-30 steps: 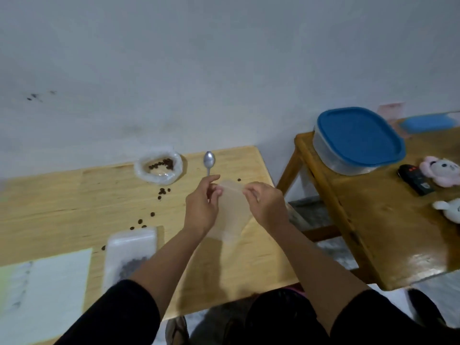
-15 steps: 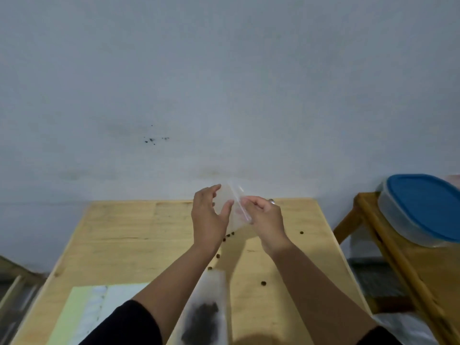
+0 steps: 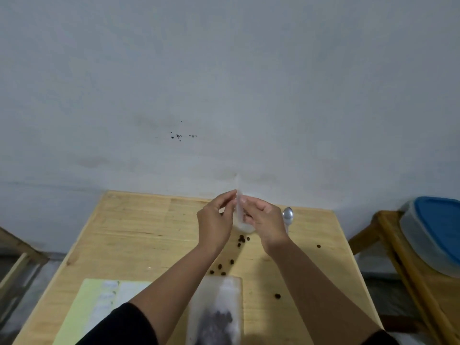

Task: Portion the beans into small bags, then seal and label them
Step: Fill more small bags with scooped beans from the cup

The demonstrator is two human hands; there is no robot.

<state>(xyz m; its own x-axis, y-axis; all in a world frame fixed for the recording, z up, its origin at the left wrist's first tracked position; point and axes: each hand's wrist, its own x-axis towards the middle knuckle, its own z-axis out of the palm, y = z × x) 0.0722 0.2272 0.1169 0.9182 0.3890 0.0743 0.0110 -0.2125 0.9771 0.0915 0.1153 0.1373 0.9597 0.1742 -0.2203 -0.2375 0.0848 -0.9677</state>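
**One bag filled, a new bag being opened**

One small clear plastic bag with dark beans inside point(image 3: 215, 312) lies flat on the light wooden table point(image 3: 139, 235), at the near edge between the two arms. Its long side runs from near to far, and the beans sit in the near end. I cannot tell if its far end is sealed. No label shows on it.

Both hands are up above the far part of the table. The left hand point(image 3: 216, 221) and the right hand point(image 3: 265, 220) each pinch a thin empty clear plastic bag point(image 3: 238, 207) between thumb and fingertips, with the other fingers loosely curled. This bag is seen edge-on. It stands nearly upright, with its long side running up and down, and its top pokes up past the fingers. It looks like the hands are pulling its two sides apart to open it, so I think filling comes next.

A small white bowl-like thing point(image 3: 245, 228) peeks out just behind the hands; I cannot see what is in it. A silver metal spoon point(image 3: 288, 216) lies just right of the right hand, bowl end pointing far. Loose dark beans point(image 3: 241, 239) are scattered on the table between the hands and the filled bag.

A pale green and white sheet point(image 3: 99, 302) lies near left; it may be the labels.

Much is left to do: filling, sealing, labelling.
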